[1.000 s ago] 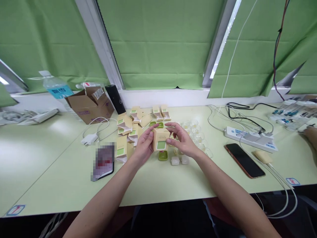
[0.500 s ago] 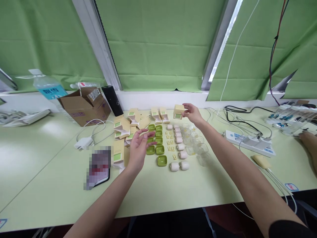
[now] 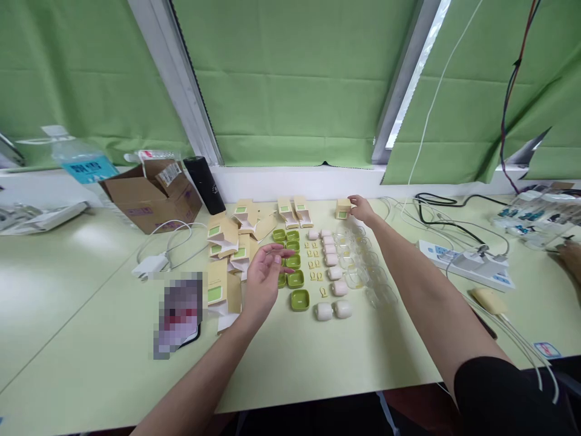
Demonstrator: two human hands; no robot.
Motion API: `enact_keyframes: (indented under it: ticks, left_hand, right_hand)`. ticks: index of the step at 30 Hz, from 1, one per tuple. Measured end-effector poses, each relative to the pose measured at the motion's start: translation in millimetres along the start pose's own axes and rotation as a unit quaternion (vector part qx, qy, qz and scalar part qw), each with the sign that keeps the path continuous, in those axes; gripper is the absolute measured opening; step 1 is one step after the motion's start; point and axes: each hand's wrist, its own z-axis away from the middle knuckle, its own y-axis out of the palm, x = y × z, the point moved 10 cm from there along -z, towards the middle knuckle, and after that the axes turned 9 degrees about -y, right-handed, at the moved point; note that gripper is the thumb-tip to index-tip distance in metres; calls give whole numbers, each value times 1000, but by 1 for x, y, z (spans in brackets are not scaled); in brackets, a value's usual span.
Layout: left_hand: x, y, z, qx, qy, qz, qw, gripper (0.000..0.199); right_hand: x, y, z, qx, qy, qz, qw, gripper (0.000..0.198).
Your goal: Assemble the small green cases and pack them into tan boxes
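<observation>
My right hand (image 3: 362, 209) reaches to the back of the table, its fingers on the side of a small closed cream box (image 3: 343, 209) with a green square on it. My left hand (image 3: 263, 274) is over the left column of small green square dishes (image 3: 300, 300), fingers apart and holding nothing; it hides some of them. Right of the dishes lie small yellow clips (image 3: 324, 292), then white rounded pieces (image 3: 339, 288) and clear plastic cases (image 3: 356, 278) in columns. Opened cream boxes (image 3: 222, 232) are heaped left of my left hand, and two more stand behind the dishes.
At the left are a brown carton (image 3: 152, 197), a black flask (image 3: 205, 184), a white charger (image 3: 152, 265) and a pixelated phone (image 3: 178, 315). A power strip (image 3: 465, 265) with cables and a yellow block (image 3: 489, 300) lie right. Another person's hand (image 3: 571, 257) shows at the right edge.
My right hand has moved the small cream box a little to the right and down toward the tabletop. My left hand has stayed over the green dishes. The view has shifted slightly.
</observation>
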Motion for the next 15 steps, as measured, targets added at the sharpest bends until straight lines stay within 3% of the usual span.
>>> enact_keyframes:
  ticks: [4,8,12,15]
  left_hand:
    - [-4,2,1,1,10,-21,1000,35]
    - [-5,4,2,5,20,-27,999,32]
    - [-6,4,2,5,37,-30,999,30]
    - [-7,2,0,-2,50,-38,998,29]
  right_hand:
    - [-1,-7,1,-20,-9,54,998,55]
    - [12,-18,9,-39,-43,119,991,37]
    - [27,-5,20,1,-76,146,986,20]
    - [34,9,26,30,-89,149,984,26]
